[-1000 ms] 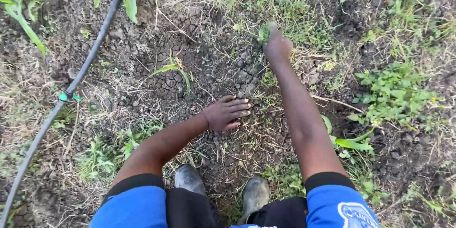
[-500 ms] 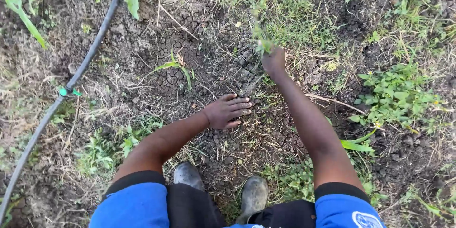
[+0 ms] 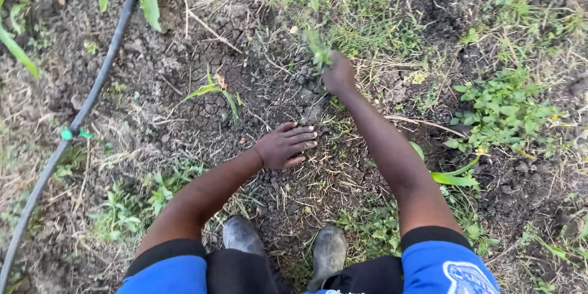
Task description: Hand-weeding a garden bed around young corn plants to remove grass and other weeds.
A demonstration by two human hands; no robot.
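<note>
Weeds are what the right hand is closed around: a small green tuft sticks up out of the fist, at the near edge of the grassy patch and well ahead of the boots. The picture is blurred there, so I cannot tell whether the roots are free of the ground or not. The left hand lies flat on the cracked soil, fingers spread and pointing right, holding nothing; it seems to serve as a prop for the lean forward.

To pull well, the grip should sit low on the stems, right at the soil line, since a hold high on the leaves tends to snap them and leave the root behind. A slow, straight pull toward the body, with a slight twist, suits this dry, crusted earth better than a jerk. The flat hand could shift closer to the tuft and press down the crust beside it, so less soil lifts with the roots.

Two things call for care: the small broad-leaved seedling standing alone in the bare soil left of the hands, and the black hose with its green fitting running along the left side. Both are well apart from the fist, and the pull should keep away from them.
</note>
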